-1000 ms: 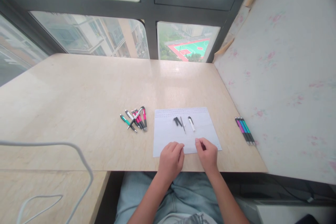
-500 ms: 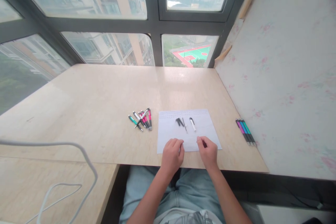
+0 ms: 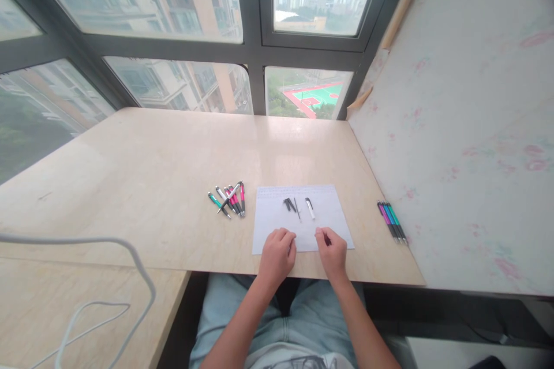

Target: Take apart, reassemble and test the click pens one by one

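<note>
A white sheet of paper (image 3: 298, 220) lies near the front edge of the beige table (image 3: 151, 173). On the sheet lie small pen parts: black pieces (image 3: 288, 204), a thin refill (image 3: 296, 209) and a white barrel piece (image 3: 310, 207). My left hand (image 3: 277, 255) and my right hand (image 3: 332, 251) rest on the sheet's near edge, both with fingers curled in. Whether anything is pinched in them cannot be made out. A loose pile of several pens (image 3: 229, 198) lies just left of the sheet.
Several pens in a neat row (image 3: 392, 221) lie at the table's right edge, by a floral-papered wall (image 3: 459, 127). A white cable (image 3: 104, 277) loops over a lower surface at the left. Windows run along the back.
The view has tilted upward, showing more of the windows. Both hands stay on the paper's near edge, barely moved.
</note>
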### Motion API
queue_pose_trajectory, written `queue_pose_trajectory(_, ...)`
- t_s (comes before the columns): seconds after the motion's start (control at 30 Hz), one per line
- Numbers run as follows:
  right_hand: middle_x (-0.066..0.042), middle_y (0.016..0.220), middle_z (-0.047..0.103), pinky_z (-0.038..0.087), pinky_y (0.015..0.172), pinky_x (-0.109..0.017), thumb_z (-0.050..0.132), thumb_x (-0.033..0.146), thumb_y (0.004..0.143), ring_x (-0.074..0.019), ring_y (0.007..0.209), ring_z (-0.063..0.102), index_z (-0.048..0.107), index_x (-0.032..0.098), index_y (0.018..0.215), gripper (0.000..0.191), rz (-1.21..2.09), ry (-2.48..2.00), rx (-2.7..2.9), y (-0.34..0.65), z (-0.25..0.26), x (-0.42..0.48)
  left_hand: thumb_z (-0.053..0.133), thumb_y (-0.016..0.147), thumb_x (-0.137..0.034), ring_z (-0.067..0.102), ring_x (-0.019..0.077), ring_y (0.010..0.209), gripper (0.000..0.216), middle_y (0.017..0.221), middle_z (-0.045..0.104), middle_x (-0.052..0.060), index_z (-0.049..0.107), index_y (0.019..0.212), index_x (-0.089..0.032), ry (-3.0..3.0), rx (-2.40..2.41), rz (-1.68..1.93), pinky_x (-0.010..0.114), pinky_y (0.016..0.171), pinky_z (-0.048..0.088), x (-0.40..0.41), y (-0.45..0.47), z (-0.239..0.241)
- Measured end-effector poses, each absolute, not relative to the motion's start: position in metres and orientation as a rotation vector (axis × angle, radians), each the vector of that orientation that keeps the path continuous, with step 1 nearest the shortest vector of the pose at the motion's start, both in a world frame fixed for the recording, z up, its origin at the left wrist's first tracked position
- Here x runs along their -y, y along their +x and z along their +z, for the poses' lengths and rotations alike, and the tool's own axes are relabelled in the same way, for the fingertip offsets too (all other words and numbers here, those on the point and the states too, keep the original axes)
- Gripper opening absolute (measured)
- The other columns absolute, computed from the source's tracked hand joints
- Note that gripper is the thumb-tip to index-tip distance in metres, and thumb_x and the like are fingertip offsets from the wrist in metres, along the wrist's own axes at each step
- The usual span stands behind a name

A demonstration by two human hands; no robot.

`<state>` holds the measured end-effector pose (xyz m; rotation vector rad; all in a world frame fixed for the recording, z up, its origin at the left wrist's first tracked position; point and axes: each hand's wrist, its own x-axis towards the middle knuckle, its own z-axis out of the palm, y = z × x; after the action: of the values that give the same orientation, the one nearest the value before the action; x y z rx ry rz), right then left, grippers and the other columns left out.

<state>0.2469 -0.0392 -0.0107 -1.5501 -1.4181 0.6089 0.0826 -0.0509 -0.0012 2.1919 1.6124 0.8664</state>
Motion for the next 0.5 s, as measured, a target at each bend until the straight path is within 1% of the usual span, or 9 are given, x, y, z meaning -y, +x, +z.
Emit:
queue_pose_trajectory(0.17,0.003,0.054,0.046,0.034,0.053,-0.024,0.047,0.041,0.092,-0.0126,0.053,0.042,0.054,0.018,0.060,0.041,0.566,-1.547,1.442,0.2442,-0.0112,0.0382,0.047,0.088,-0.012,0.057,0.0217,0.084,0.016,0.087,0.061,0.006,0.059,0.092,-0.020,2.190,-1.604,0.879,0.035,0.076,0.047,0.0509,0.0819,-0.0011)
queue_pose_trajectory(0.3,0.004,0.054,0.044,0.032,0.053,-0.024,0.047,0.041,0.092,-0.0118,0.053,0.040,0.051,0.018,0.057,0.042,0.490,-1.532,1.503,0.2425,-0.0147,0.0363,0.046,0.088,-0.011,0.057,0.0216,0.084,0.016,0.087,0.060,0.006,0.059,0.092,-0.020,2.182,-1.620,0.864,0.036,0.077,0.046,0.0508,0.0815,-0.0035)
queue_pose_trajectory(0.5,0.003,0.054,0.049,0.034,0.054,-0.023,0.048,0.041,0.093,-0.0116,0.053,0.043,0.052,0.017,0.060,0.041,0.527,-1.559,1.479,0.2430,-0.0205,0.0349,0.047,0.087,-0.012,0.056,0.0217,0.083,0.016,0.086,0.061,0.006,0.060,0.092,-0.020,2.159,-1.622,0.857,0.035,0.076,0.046,0.0502,0.0809,-0.0055)
